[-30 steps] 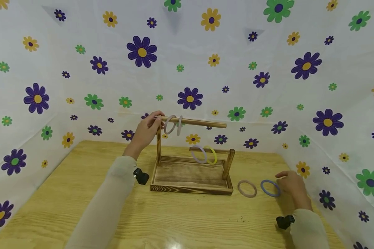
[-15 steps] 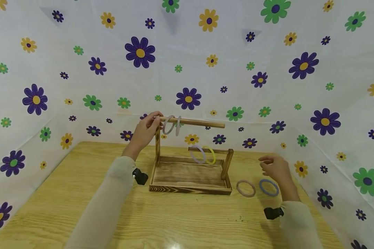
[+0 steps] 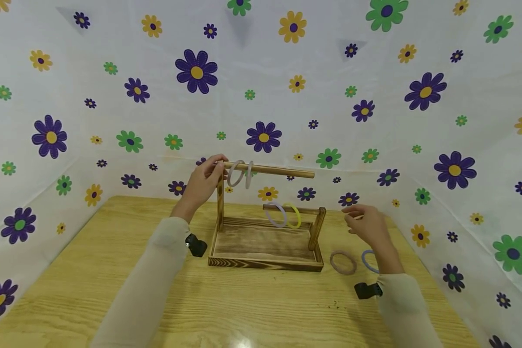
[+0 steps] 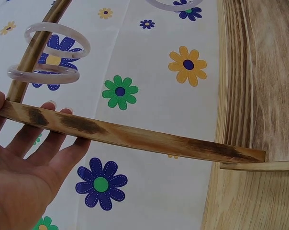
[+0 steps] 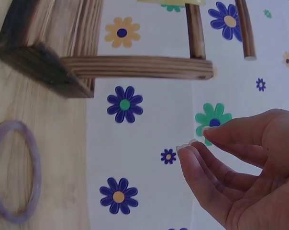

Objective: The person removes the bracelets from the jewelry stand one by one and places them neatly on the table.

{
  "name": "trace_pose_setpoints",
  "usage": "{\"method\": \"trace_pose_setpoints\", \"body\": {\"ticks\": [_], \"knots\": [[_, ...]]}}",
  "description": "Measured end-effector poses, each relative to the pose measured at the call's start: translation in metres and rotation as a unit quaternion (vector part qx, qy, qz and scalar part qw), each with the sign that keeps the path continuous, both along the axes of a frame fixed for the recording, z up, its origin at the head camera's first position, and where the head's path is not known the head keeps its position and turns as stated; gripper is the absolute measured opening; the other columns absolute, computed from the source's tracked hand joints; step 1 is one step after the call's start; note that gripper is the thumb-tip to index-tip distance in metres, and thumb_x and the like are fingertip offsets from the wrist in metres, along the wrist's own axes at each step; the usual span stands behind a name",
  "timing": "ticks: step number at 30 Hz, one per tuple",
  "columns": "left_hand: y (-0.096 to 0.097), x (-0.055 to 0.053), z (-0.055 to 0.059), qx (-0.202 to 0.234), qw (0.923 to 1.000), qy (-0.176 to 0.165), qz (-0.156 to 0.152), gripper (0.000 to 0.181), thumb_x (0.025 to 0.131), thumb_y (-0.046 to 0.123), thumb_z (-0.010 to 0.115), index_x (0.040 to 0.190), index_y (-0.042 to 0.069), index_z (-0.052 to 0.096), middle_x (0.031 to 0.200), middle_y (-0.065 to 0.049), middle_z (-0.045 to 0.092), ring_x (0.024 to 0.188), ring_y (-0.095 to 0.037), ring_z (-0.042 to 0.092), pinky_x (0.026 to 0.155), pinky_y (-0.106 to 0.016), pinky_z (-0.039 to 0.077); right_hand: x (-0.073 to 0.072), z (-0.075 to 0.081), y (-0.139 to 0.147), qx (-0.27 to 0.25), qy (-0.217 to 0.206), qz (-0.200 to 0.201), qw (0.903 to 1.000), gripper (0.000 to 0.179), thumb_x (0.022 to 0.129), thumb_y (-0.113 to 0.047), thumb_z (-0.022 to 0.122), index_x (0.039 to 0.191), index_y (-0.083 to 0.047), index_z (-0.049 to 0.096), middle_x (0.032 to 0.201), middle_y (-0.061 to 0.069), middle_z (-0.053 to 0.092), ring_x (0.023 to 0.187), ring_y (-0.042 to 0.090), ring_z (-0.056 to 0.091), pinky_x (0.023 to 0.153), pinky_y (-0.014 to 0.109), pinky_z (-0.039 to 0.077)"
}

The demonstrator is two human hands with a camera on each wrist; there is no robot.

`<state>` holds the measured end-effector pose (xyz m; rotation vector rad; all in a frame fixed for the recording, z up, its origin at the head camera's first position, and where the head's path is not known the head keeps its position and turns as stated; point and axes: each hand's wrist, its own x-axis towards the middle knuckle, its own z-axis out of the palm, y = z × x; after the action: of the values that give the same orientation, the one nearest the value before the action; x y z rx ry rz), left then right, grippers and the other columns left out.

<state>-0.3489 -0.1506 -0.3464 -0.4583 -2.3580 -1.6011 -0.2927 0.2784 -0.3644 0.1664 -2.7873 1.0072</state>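
The rack (image 3: 261, 241) stands on the wooden surface (image 3: 243, 304), its post (image 3: 220, 205) held firmly by the left grip (image 3: 202, 183). Behind, I see flowered cloth (image 3: 156, 111). The right grip (image 3: 367, 224), slightly parted and empty, has moved from the blue ring (image 3: 364, 261) towards the rack.

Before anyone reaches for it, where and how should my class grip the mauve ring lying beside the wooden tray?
Probably by the mauve ring's near rim, towards the person, pinched from above with one fingertip inside the hoop. It lies flat on the table with an open middle, and that side faces neither the wooden tray nor the blue ring.
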Motion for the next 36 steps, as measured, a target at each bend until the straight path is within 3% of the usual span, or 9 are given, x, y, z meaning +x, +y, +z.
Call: {"method": "trace_pose_setpoints", "body": {"ticks": [8, 15, 24, 36], "knots": [[0.001, 0.001, 0.001, -0.003, 1.0, 0.002, 0.002, 0.039, 0.11, 0.048, 0.04, 0.136, 0.023, 0.056, 0.119, -0.015, 0.068, 0.114, -0.033, 0.067, 0.093, -0.044, 0.05, -0.001, 0.011, -0.021, 0.009, 0.028, 0.02, 0.9994, 0.029, 0.102, -0.013, 0.06, 0.124, 0.003, 0.07, 0.117, 0.03, 0.071, 0.082, 0.032, 0.076, 0.068, 0.036, 0.062], [0.001, -0.001, 0.001, -0.004, 1.0, 0.004, 0.002, 0.039, 0.11, 0.047, 0.041, 0.137, 0.023, 0.057, 0.12, -0.016, 0.067, 0.114, -0.033, 0.066, 0.097, -0.049, 0.051, -0.003, 0.019, -0.046, -0.003, 0.067, 0.051, 0.9964, 0.024, 0.101, -0.013, 0.063, 0.118, 0.001, 0.073, 0.109, 0.026, 0.074, 0.077, 0.032, 0.075, 0.065, 0.033, 0.058], [0.0, 0.001, 0.0, -0.011, 0.9999, 0.009, 0.005, 0.039, 0.111, 0.047, 0.04, 0.136, 0.024, 0.056, 0.118, -0.015, 0.067, 0.11, -0.03, 0.067, 0.089, -0.041, 0.05, -0.009, 0.025, -0.08, -0.02, 0.118, 0.088, 0.9889, 0.019, 0.1, -0.013, 0.067, 0.11, -0.001, 0.076, 0.101, 0.02, 0.077, 0.077, 0.028, 0.073, 0.059, 0.028, 0.051], [0.0, 0.0, 0.0, -0.004, 1.0, 0.008, 0.001, 0.04, 0.111, 0.046, 0.041, 0.138, 0.021, 0.056, 0.119, -0.016, 0.067, 0.114, -0.035, 0.067, 0.094, -0.047, 0.052, -0.015, 0.033, -0.109, -0.051, 0.128, 0.108, 0.9845, 0.018, 0.098, -0.013, 0.069, 0.11, -0.001, 0.077, 0.097, 0.018, 0.079, 0.08, 0.03, 0.075, 0.065, 0.028, 0.056]]}}
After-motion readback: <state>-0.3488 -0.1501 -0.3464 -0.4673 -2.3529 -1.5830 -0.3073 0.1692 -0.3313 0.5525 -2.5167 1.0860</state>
